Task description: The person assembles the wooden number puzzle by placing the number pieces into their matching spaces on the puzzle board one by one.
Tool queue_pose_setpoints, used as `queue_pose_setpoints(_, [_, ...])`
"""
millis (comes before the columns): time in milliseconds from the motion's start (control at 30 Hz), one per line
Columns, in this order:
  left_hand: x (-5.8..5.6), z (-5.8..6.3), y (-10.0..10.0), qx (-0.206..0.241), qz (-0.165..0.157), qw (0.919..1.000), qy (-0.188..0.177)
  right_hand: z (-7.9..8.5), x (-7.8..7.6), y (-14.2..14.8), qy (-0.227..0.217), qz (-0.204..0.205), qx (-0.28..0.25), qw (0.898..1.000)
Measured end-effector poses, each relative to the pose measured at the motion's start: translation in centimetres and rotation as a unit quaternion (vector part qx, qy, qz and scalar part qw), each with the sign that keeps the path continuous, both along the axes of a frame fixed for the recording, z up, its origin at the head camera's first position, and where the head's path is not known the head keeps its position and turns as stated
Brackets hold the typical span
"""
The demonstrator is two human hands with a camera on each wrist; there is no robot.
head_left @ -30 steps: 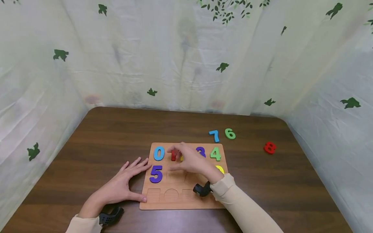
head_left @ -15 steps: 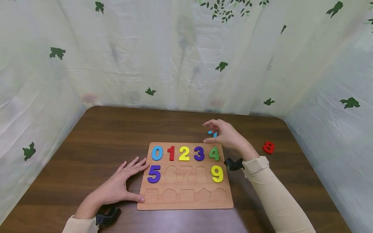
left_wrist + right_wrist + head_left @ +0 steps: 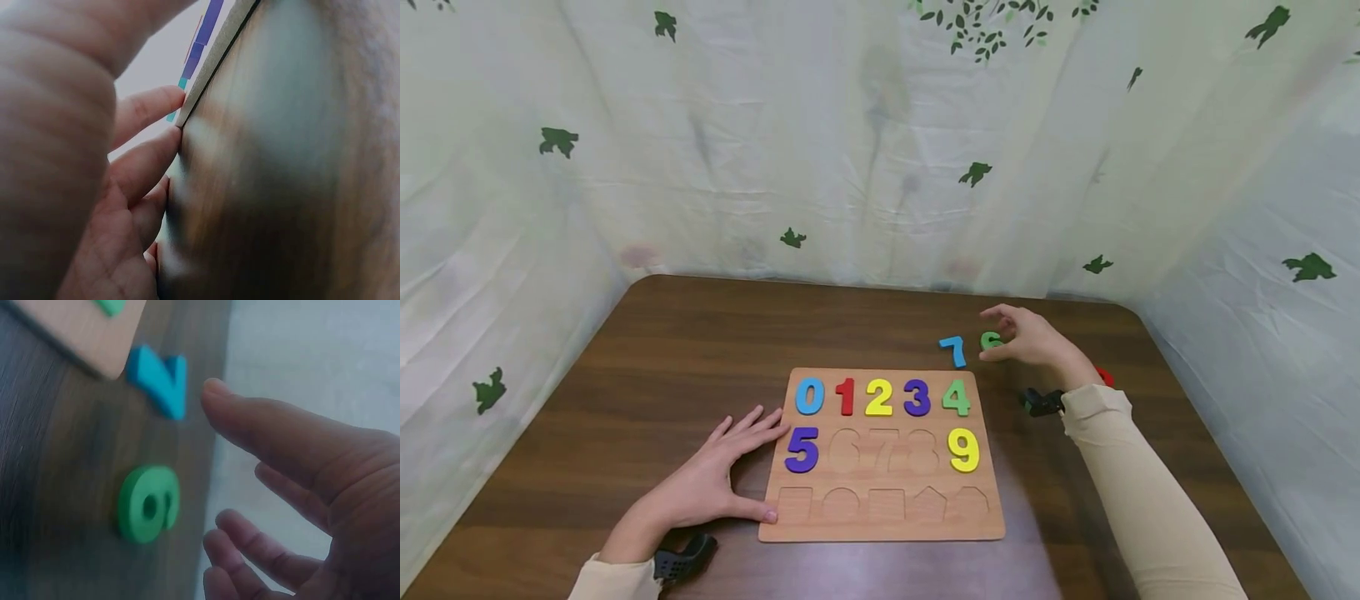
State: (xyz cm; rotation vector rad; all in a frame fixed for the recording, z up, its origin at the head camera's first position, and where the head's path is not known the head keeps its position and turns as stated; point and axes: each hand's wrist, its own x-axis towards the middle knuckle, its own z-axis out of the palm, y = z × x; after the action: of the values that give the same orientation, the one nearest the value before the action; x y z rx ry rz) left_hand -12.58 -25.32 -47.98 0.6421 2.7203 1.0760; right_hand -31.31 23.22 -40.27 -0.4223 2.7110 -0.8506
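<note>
My left hand point(image 3: 700, 482) rests with spread fingers at the left side of a wooden number board point(image 3: 887, 530); its thumb touches the lower left corner. In the left wrist view, the fingertips meet the board's edge point(image 3: 215, 59). Beyond the board's far right corner, my right hand point(image 3: 1036, 340) hovers around a green number 6 point(image 3: 989, 340), partly covering it in the head view. The right wrist view has the green 6 point(image 3: 132, 503) lying on the table, apart from the loosely bent fingers. A blue number 7 point(image 3: 957, 352) lies just left of it.
Numbers 0 to 5 and a yellow 9 point(image 3: 963, 450) sit in the board. The 6, 7 and 8 recesses show bare wood. A red piece point(image 3: 1105, 377) peeks out behind the right wrist. Pale curtains point(image 3: 880, 167) surround the brown table point(image 3: 700, 350).
My right hand has moved from above the board, past the blue 7, to the green 6 at the right. The red 1 and yellow 2 are uncovered. My left hand has stayed put.
</note>
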Motion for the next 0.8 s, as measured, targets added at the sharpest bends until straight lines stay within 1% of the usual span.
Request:
queue_pose_setpoints(233, [-0.1, 0.1, 0.2, -0.001, 0.002, 1.0, 0.001, -1.4, -1.2, 1.7, -0.015, -0.016, 0.022, 1.0])
queue_pose_setpoints(333, [-0.1, 0.0, 0.2, -0.002, 0.003, 1.0, -0.001, -1.9, -1.4, 2.1, -0.035, -0.027, 0.022, 0.999])
queue_pose_setpoints(467, [-0.1, -0.1, 0.1, -0.004, 0.003, 1.0, -0.003, -2.4, -1.6, 2.5, -0.055, -0.033, 0.015, 0.998])
queue_pose_setpoints(667, [-0.1, -0.2, 0.0, -0.005, 0.004, 1.0, -0.003, -3.4, -2.0, 2.9, -0.048, -0.023, -0.003, 0.999])
queue_pose_setpoints(800, [-0.1, -0.1, 0.0, -0.004, 0.005, 1.0, -0.003, -4.0, -2.2, 3.0, -0.046, -0.025, -0.015, 0.999])
